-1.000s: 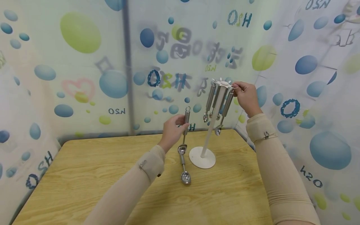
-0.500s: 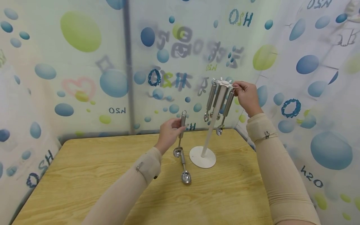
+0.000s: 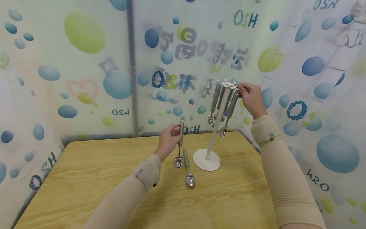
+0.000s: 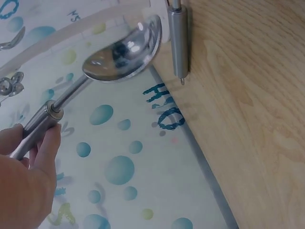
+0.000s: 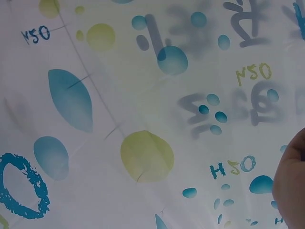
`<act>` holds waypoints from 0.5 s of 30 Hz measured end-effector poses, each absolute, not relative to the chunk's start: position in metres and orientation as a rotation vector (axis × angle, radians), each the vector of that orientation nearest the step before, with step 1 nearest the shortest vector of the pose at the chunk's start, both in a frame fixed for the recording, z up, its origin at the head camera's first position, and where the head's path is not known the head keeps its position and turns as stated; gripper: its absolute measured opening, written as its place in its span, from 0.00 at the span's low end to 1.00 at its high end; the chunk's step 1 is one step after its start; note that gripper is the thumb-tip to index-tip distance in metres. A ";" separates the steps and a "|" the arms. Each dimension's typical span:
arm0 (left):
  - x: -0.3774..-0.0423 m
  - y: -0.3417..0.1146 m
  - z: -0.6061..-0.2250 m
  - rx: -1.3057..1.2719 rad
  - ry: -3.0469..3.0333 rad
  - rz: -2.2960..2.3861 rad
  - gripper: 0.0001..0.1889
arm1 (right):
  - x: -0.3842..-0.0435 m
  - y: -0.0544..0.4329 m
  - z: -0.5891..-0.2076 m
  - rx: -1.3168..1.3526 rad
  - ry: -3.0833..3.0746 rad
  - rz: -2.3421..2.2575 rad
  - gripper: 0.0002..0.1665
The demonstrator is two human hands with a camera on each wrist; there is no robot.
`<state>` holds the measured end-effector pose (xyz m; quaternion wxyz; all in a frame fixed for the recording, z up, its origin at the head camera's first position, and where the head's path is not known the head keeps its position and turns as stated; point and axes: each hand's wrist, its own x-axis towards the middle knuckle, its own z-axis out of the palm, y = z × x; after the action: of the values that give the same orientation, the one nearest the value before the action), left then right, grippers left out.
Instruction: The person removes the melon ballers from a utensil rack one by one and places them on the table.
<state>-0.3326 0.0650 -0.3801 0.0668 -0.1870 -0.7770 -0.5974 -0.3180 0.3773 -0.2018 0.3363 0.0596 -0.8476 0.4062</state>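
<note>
My left hand (image 3: 168, 140) grips the steel handle of a metal scoop (image 3: 178, 162), which hangs nearly upright, bowl down, above the table. The left wrist view shows its shiny rounded bowl (image 4: 124, 55) close up. A second metal scoop (image 3: 190, 180) lies on the table just to the right. My right hand (image 3: 252, 98) pinches the edge of a white rack's top (image 3: 228, 84); the fingertips are partly hidden. Several steel-handled utensils (image 3: 213, 103) hang from that rack. Only an edge of the right hand (image 5: 291, 186) shows in the right wrist view.
The rack's round white base (image 3: 206, 160) stands on the wooden table (image 3: 100, 178), near its back edge. Its pole leans to the right. Patterned curtains (image 3: 94, 63) enclose the table at the back and both sides.
My left hand has moved left and slightly down with the scoop, which no longer overlaps the one lying on the table. The right hand stays at the rack's top.
</note>
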 end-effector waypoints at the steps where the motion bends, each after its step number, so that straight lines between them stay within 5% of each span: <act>1: -0.333 0.064 -0.382 -0.557 -2.345 -1.803 0.23 | -0.318 0.377 -0.202 0.157 -2.211 1.062 0.18; 15: -0.331 0.059 -0.399 -0.442 -2.384 -2.032 0.25 | -0.317 0.374 -0.202 0.144 -2.218 1.079 0.20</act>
<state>-0.3307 0.0587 -0.3992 -0.0110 -0.1397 -0.7535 -0.6424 -0.3170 0.3742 -0.2021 0.3291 0.0550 -0.8478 0.4122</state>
